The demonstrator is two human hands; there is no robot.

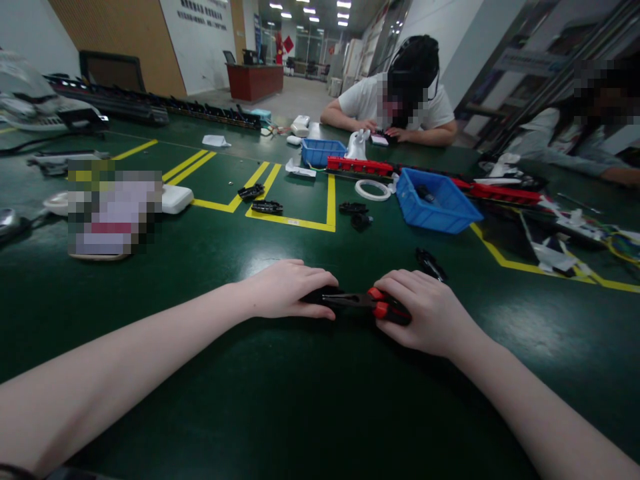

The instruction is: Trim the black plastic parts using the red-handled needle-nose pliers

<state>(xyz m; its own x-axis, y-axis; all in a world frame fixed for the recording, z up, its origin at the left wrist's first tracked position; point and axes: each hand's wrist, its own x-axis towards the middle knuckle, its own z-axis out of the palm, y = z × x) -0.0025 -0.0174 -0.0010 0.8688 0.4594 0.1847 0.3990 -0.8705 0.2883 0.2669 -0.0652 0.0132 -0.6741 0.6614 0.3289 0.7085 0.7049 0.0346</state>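
My right hand [425,310] is closed around the red and black handles of needle-nose pliers [353,300], whose jaws point left. Between the thumb and fingers of my left hand [293,290] is a small black part [320,295], and the plier tips reach it. Whether the jaws bite on that part I cannot tell. A black piece [431,265] lies on the table just beyond my right hand. Farther off, similar black pieces [267,207] rest by the yellow tape lines.
A blue bin [435,203] with dark parts stands at the right, a smaller blue bin [323,152] behind. Between them lie a white ring [373,190] and a long red rail [360,165]. A phone [115,217] is at the left. Two people sit across the table.
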